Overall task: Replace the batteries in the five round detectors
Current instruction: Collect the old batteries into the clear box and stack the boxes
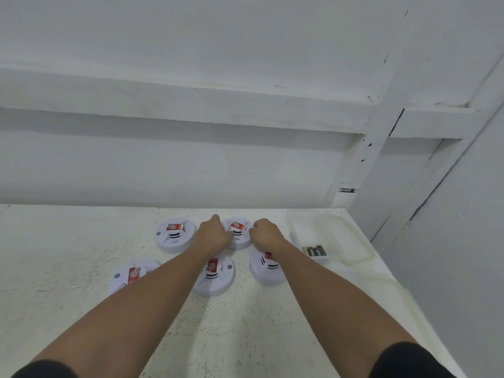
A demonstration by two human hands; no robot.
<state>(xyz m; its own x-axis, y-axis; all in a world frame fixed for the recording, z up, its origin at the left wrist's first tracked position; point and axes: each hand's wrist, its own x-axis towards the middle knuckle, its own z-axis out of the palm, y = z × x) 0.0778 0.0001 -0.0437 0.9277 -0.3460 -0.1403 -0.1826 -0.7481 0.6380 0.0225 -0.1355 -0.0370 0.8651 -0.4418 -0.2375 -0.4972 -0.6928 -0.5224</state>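
Both arms stretched fwd, side by side. L hand (pixel 215 233) & R hand (pixel 266 235) knuckles up, fingers curled on edges of far detector (pixel 237 227).

Soft even light, wide-angle edge distortion

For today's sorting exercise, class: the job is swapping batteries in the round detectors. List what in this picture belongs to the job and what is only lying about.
Job: far middle detector, gripped by left hand and right hand; far left detector; near left detector; near middle detector; near right detector; batteries; clear tray.
Lying about: wall ledge; upright post.
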